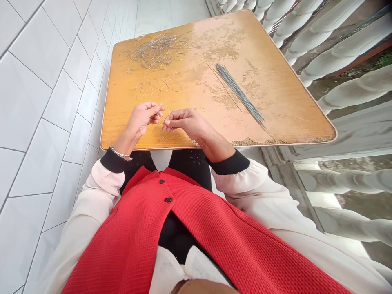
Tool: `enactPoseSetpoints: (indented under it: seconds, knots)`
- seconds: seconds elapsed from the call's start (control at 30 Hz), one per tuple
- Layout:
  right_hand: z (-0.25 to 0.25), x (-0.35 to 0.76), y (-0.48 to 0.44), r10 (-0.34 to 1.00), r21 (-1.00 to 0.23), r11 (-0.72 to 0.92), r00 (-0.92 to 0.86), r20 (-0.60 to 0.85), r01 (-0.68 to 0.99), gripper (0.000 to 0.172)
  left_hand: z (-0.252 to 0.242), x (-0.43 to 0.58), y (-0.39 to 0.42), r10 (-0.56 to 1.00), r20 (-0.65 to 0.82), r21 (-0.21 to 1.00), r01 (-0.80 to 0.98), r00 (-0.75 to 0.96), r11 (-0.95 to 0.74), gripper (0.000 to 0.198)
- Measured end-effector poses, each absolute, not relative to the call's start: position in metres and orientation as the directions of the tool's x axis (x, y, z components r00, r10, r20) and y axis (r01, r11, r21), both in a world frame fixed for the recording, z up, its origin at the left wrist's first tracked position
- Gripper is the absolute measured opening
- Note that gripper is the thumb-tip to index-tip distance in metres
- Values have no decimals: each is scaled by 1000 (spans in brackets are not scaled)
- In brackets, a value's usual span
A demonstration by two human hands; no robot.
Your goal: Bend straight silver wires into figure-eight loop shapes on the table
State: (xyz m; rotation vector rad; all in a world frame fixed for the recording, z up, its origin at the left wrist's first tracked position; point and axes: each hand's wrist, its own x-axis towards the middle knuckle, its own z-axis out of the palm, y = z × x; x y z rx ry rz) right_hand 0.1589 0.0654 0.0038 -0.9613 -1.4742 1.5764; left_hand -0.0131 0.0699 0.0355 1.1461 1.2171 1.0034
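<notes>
Over the near edge of the wooden table my left hand (145, 118) and my right hand (188, 123) face each other, fingers closed in pinches. Between them is a thin wire (168, 137) bent into loops; both hands grip it. Just beyond lie several wire pieces (166, 83) shaped into figure-eight curves, set out in a row. Farther back at the left sits a tangled heap of bent wire (159, 50). To the right of my right hand rests a bundle of straight grey wires (240, 94), with a loose strand beside it.
The tabletop (294, 110) is worn, with a chipped near edge. A white tiled wall (45, 102) runs close along the left. White balusters (337, 53) stand along the right side.
</notes>
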Motion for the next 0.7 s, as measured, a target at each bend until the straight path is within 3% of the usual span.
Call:
enactPoseSetpoints:
  seconds: [0.27,0.7]
  knots:
    - [3,156,62,919,-993,-98,-390,-63,-70,36,40,-14,63,976,-159,986,-29,150,165,27]
    - [13,152,59,988,-979,-66,-149,-38,-193,28,32,-12,55,980,-148,986,-60,133,157,26]
